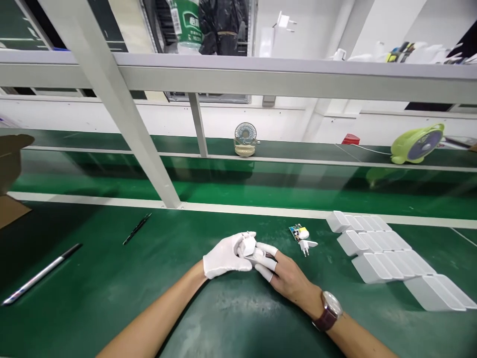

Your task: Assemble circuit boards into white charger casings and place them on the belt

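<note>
My left hand point(223, 256) wears a white glove and curls around a small white plastic charger casing point(247, 245). White finger cots cover several fingertips of my right hand point(288, 277), which close on the lower right side of the same casing. A metallic edge shows between the two hands, but the fingers hide most of that part. To the right of my hands lie a small circuit board point(297, 231) with a yellow component and a white plug piece point(306, 245) with two prongs, close together on the green mat.
Rows of white plastic casings point(387, 266) stand at the right. A black pen point(137, 229) and a long silver-and-black pen-like tool point(42, 273) lie left. A cardboard box point(13, 169) sits at the left edge. A slanted metal post point(122, 109) rises beyond the mat; a small fan point(245, 139) stands behind.
</note>
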`<action>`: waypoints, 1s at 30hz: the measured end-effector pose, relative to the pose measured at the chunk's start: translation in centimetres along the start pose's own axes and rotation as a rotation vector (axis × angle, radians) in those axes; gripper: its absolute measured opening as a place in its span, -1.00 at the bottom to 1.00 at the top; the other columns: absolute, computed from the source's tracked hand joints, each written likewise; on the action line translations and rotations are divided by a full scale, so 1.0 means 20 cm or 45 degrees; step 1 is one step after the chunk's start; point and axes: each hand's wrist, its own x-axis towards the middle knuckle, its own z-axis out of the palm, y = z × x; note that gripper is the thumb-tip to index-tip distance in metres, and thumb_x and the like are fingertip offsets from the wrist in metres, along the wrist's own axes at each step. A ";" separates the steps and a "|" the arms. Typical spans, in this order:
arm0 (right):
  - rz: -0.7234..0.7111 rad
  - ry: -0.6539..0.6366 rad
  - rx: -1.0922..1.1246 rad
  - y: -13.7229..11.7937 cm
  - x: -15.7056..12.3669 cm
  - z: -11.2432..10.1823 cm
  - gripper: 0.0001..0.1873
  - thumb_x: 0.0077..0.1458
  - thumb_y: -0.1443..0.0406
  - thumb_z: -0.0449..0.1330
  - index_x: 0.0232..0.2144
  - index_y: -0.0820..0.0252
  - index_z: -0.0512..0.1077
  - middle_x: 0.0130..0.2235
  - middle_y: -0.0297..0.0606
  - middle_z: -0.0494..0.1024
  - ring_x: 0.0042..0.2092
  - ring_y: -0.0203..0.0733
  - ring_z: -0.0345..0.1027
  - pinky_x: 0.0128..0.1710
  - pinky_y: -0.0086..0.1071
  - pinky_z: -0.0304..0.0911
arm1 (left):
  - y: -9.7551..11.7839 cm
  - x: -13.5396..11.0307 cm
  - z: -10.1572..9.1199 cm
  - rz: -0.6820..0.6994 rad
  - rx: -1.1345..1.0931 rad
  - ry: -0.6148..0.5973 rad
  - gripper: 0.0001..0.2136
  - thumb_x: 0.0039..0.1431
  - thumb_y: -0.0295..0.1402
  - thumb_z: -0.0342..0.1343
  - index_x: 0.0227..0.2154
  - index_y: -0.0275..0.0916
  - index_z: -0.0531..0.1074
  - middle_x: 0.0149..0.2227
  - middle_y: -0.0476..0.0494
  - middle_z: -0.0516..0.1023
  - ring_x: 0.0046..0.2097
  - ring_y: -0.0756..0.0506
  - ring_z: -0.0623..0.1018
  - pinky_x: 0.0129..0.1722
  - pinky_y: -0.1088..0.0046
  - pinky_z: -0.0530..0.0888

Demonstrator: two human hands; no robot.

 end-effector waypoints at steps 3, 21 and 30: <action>-0.020 0.033 0.027 0.00 0.00 0.01 -0.51 0.30 0.39 0.14 0.24 0.07 0.27 0.15 -0.01 0.40 0.11 -0.04 0.44 0.06 -0.16 0.48 | -0.01 -0.01 0.00 0.091 0.061 0.088 -0.21 -0.05 0.00 0.39 0.19 -0.31 0.34 0.13 -0.36 0.46 0.19 -0.31 0.44 0.24 0.06 0.30; 0.323 0.416 0.478 0.02 0.02 0.06 -0.61 0.35 0.30 0.10 0.19 0.16 0.32 -0.09 -0.10 0.61 -0.18 -0.15 0.60 -0.20 -0.30 0.59 | -0.04 -0.03 0.11 0.205 0.797 0.336 -0.04 -0.36 -0.27 0.50 0.24 -0.12 0.28 -0.12 -0.10 0.44 -0.21 -0.11 0.41 -0.15 0.25 0.45; 0.014 0.552 -0.006 -0.04 0.15 -0.23 -0.47 0.15 0.48 0.25 0.14 -0.01 0.43 0.06 -0.07 0.51 0.05 0.04 0.48 -0.01 -0.04 0.49 | -0.08 -0.03 -0.02 0.492 0.442 0.602 -0.44 0.28 -0.08 0.06 0.27 -0.21 0.19 0.00 -0.22 0.43 -0.22 -0.05 0.38 -0.14 0.30 0.41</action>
